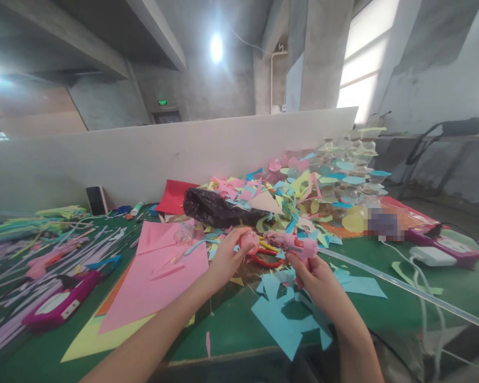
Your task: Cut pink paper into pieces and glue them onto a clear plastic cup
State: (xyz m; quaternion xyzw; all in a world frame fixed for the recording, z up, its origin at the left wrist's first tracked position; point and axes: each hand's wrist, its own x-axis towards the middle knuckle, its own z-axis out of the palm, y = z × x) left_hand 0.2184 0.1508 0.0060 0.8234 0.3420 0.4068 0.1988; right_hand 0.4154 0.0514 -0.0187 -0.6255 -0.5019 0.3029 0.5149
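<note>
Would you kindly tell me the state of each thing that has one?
Pink piece: held, left hand
Glue gun: held, right hand; power unclear
Glue stick: poking from the glue gun
Phone: upright
Green sign: lit
Lamp: lit
Black bag: crumpled
Blue sheet: cut up

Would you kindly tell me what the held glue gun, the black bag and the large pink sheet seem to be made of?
Held glue gun: probably molded plastic, given its smooth pink casing.
Black bag: likely thin plastic film, as its glossy surface is crinkled.
Large pink sheet: apparently matte paper or thin card, lying flat without shine.
</note>
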